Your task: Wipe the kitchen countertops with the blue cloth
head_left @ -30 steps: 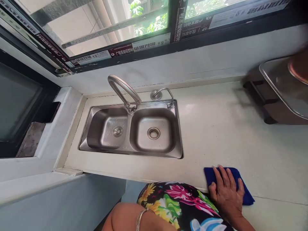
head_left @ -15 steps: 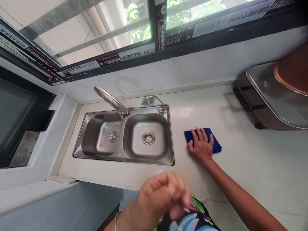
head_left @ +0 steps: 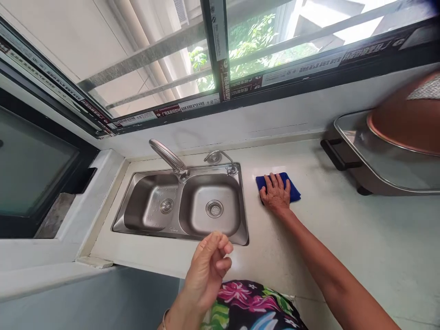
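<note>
On the countertop just right of the sink lies a folded blue cloth [head_left: 294, 193]. My right hand [head_left: 276, 196] holds it down, palm against it and fingers spread over the top. Part of the cloth is hidden under the palm. My left hand [head_left: 211, 270] is raised in front of the sink's near edge, fingers curled in and thumb against the index finger, with nothing visible in it. A bracelet circles its wrist. The steel double sink [head_left: 244, 211] has two basins, with droplets in the left one.
A curved faucet [head_left: 168, 158] rises behind the sink, and a thin bent spout [head_left: 225, 156] stands at its back right corner. To the right, a rectangular pan [head_left: 371, 162] with a black handle carries a copper-coloured vessel [head_left: 409, 119]. A dark-framed window [head_left: 220, 91] runs along the back.
My right hand and the blue cloth have slid together toward the back of the countertop. My left hand has shifted left and up, nearer the sink edge. The camera view has also tilted.
</note>
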Motion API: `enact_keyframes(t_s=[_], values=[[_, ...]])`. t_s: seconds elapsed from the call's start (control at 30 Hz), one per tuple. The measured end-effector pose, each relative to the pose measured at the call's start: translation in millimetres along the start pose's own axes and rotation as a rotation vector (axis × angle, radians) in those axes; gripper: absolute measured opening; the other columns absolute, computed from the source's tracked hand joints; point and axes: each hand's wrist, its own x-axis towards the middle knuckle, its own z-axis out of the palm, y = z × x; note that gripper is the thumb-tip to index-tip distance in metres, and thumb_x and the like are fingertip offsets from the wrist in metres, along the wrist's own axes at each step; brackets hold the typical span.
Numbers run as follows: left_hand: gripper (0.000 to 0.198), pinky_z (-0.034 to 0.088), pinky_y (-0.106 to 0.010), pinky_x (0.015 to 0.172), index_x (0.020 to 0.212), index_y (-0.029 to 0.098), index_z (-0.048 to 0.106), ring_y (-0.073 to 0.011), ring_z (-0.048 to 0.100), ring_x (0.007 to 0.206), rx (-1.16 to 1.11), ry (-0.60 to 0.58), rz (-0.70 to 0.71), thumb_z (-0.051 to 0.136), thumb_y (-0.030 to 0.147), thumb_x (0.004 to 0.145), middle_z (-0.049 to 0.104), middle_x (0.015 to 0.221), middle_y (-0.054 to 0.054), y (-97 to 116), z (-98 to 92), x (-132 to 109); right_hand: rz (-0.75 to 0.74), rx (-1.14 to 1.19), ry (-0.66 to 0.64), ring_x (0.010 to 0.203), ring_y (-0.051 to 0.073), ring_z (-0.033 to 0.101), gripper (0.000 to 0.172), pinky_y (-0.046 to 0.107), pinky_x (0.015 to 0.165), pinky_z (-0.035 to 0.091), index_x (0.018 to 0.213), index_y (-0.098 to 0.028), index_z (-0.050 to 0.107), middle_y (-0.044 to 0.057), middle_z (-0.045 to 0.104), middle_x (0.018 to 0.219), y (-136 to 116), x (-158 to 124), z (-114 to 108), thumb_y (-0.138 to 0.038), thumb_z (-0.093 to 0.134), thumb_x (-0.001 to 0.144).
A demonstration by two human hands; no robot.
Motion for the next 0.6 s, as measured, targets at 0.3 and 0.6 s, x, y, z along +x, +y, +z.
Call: enact_keyframes(t_s=[0.3, 0.6], values=[[0.037, 0.027, -0.015, 0.045, 0.077, 0.015, 0.062, -0.0085, 0.047, 0.073, 0.103, 0.042, 0.181, 0.087, 0.040, 0.067, 0.045, 0.077, 0.001, 12.2, -51.3, -8.7, -0.026, -0.072, 0.061, 0.142, 0.030, 0.031, 0.057, 0.058, 0.117, 0.016, 0.145, -0.015, 0.044, 0.013, 0.044, 0.151, 6.7, -66.7, -22.0, -0.025, 0.039, 0.089], [0.037, 0.033, -0.017, 0.050, 0.080, 0.015, 0.067, -0.0092, 0.051, 0.073, 0.028, 0.420, 0.368, 0.086, 0.041, 0.063, 0.054, 0.078, 0.000, -2.5, -183.5, -29.0, -0.047, -0.040, 0.062, 0.141, 0.036, 0.036, 0.073, 0.064, 0.111, 0.022, 0.155, -0.023, 0.029, 0.013, 0.040, 0.155, -7.4, -184.4, -60.1, -0.024, 0.045, 0.084]])
